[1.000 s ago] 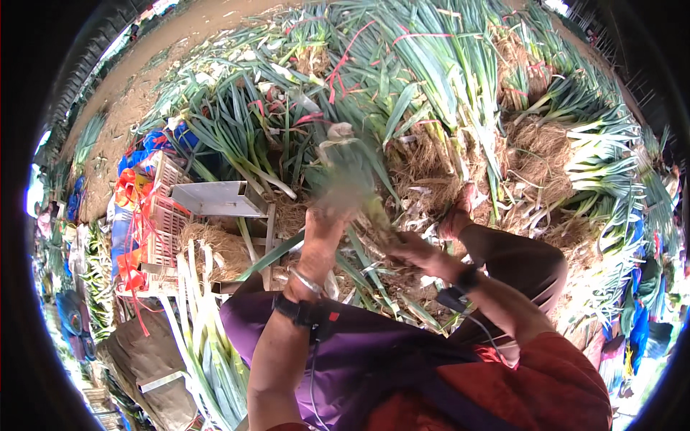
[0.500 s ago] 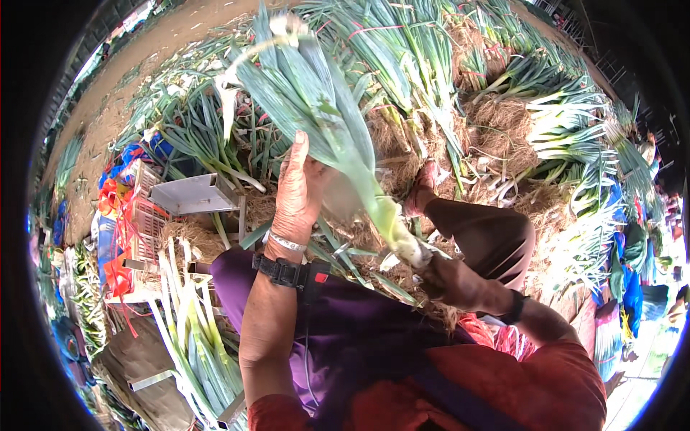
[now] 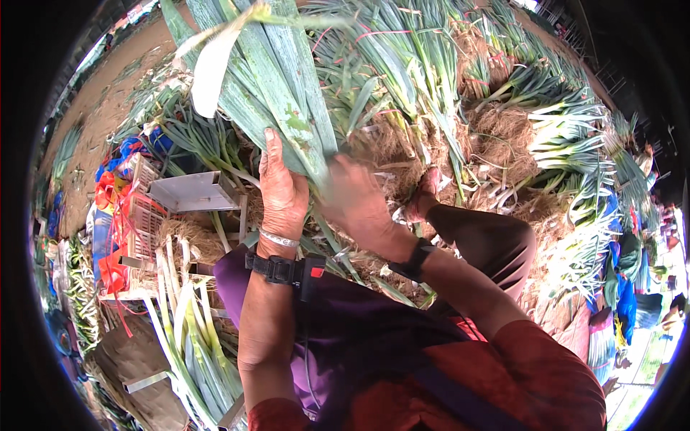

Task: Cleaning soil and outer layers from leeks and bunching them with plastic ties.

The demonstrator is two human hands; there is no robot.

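Note:
A large leek [image 3: 277,93] with broad blue-green leaves slants up and away in front of me. My left hand [image 3: 282,190] is closed on it, thumb along the near side of the leaves and the other fingers mostly hidden. At the lower end of the leaves is my right hand [image 3: 370,212], its fingers smeared by motion, so their grip cannot be made out. The leek's white stem and root end are not visible. A pale, limp strip of leaf [image 3: 210,72] hangs across the upper leaves at the left.
Leeks with bushy roots [image 3: 496,136] lie in bundles ahead and to the right. On the left are a metal tray-like piece [image 3: 194,192], a plastic crate [image 3: 146,215] with red ribbon, and trimmed leeks [image 3: 194,345] on a rack. My bent leg [image 3: 489,244] is at the right.
My right hand has moved up and left from the root end to the lower leaves. The leek has shifted up and left, its white stem no longer showing. My left hand has dropped slightly.

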